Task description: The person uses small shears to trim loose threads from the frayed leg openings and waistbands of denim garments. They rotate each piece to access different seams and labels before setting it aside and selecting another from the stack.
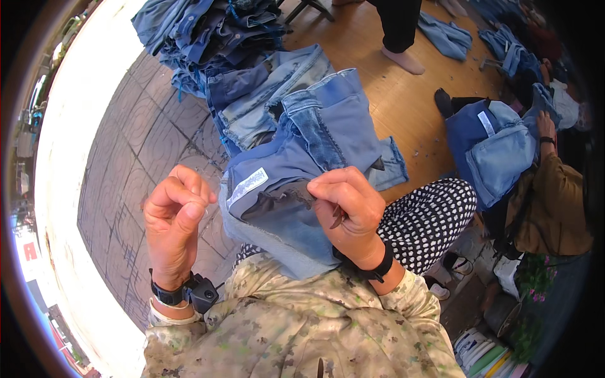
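A pair of light-blue jeans (277,242) with blue inner lining and a white label (247,189) lies spread across my lap. My right hand (346,208) pinches a frayed dark edge of the jeans, and a small dark implement, too hidden to name, is tucked in its fingers. My left hand (179,220) is raised just left of the jeans, thumb and index finger pressed together; whatever is between them is too small to make out. Behind the garment, more denim pieces (258,94) overlap it.
A tall denim pile (195,31) stands at top left. Dark-trousered legs (402,38) stand on a wooden board (435,88). At right, a seated co-worker's arm (548,151) reaches to folded jeans (498,157). Paving tiles (126,157) lie at left, plants (529,334) at lower right.
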A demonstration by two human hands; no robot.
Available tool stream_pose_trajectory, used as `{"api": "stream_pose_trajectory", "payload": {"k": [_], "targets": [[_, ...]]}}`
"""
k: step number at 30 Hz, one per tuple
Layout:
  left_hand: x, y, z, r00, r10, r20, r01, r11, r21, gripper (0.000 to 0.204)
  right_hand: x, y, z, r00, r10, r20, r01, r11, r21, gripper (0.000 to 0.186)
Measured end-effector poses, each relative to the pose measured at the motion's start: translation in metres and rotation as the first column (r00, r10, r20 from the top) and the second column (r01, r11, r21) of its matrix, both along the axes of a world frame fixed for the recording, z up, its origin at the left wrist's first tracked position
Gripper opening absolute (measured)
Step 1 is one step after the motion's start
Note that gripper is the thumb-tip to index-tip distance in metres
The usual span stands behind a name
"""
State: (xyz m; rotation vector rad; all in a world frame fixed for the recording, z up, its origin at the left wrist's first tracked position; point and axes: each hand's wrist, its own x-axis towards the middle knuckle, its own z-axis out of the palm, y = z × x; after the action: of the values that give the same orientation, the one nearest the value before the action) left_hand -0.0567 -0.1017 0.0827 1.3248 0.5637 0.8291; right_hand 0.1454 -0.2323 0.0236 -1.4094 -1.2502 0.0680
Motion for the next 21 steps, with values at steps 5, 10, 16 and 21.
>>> {"api": "stream_pose_trajectory", "payload": {"k": [5, 10, 16, 21], "targets": [[-0.001, -0.015, 0.022, 0.743, -0.514, -0.429, 0.415, 0.857, -0.307, 0.044, -0.001, 0.001, -0.002, 0.991, 0.036, 0.132, -0.048, 0.995, 0.088, 0.029], [0.023, -0.034, 0.002, 0.800, -0.550, -0.240, 0.371, 0.767, -0.523, 0.041, -0.006, -0.002, 0.002, 0.978, 0.058, 0.202, -0.078, 0.993, 0.090, 0.028], [0.040, -0.025, -0.004, 0.809, -0.484, -0.333, 0.232, 0.783, -0.577, 0.025, -0.007, -0.006, -0.003, 0.987, 0.118, 0.106, -0.126, 0.990, 0.071, 0.028], [0.035, -0.028, -0.004, 0.856, -0.422, -0.300, 0.196, 0.801, -0.566, 0.020, -0.001, -0.015, -0.005, 0.967, 0.083, -0.242, -0.091, 0.996, -0.024, 0.024]]}}
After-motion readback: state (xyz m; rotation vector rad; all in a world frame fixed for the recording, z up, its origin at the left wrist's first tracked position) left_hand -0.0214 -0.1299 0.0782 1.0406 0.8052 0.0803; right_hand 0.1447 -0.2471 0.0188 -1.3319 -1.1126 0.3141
